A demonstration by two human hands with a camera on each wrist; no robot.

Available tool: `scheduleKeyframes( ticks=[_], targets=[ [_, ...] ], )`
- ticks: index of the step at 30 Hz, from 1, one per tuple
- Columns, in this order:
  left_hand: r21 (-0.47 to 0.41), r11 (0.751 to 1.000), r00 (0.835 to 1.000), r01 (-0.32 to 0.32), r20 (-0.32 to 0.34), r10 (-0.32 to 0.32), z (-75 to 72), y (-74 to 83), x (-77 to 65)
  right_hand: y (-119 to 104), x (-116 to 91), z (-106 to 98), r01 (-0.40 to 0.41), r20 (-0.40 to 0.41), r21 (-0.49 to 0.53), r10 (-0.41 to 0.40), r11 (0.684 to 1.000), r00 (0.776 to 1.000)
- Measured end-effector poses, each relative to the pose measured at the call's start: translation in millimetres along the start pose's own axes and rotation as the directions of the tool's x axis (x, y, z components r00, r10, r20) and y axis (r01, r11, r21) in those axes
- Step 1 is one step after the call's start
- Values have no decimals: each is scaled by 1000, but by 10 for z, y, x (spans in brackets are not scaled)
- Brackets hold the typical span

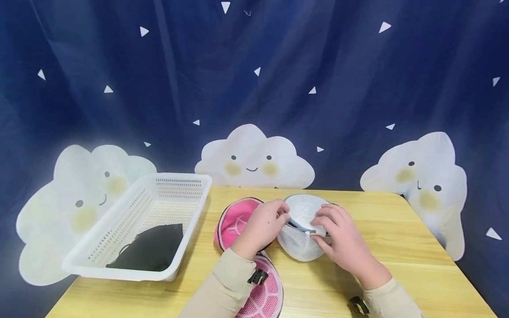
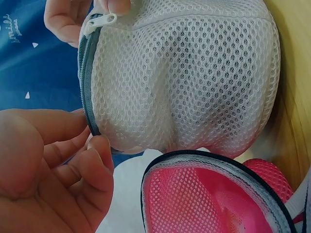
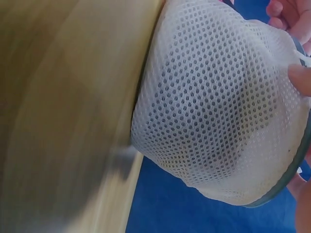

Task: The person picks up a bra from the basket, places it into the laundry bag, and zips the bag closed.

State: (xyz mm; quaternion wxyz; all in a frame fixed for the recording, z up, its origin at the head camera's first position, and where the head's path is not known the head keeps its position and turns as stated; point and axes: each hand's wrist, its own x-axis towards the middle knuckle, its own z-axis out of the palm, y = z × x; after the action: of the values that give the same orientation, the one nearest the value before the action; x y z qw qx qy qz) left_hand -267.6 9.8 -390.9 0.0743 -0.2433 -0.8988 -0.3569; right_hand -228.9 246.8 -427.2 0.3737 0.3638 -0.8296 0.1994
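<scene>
Left fingers (image 2: 58, 124) pinch the zip (image 2: 87, 73) of the white mesh bag (image 2: 199, 68), right fingers (image 1: 333, 216) grip beside its pull (image 2: 101, 22); slack mesh bunching between them could jam the zip

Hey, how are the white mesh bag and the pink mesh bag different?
The white bag has its lid lying over its top; the pink bag has its lid flopped open. The white bag is edged in grey-blue, the pink bag in black. Both are mesh.
</scene>
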Motion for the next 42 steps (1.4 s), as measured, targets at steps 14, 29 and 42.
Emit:
scheduleKeyframes(
  ticks=[14, 29, 42],
  targets=[
    [88, 996, 1000, -6, 10, 5, -43, 70, -50, -20, -11, 71, 52, -106, -36, -56, 998, 993],
    [265, 948, 982, -175, 120, 148, -2, 405, -234, -38, 17, 81, 89, -209, -54, -99, 995, 973],
    [436, 887, 987, -156, 109, 120, 161, 507, -237, -31, 31, 31, 136, -217, -43, -142, 990, 966]
  ],
)
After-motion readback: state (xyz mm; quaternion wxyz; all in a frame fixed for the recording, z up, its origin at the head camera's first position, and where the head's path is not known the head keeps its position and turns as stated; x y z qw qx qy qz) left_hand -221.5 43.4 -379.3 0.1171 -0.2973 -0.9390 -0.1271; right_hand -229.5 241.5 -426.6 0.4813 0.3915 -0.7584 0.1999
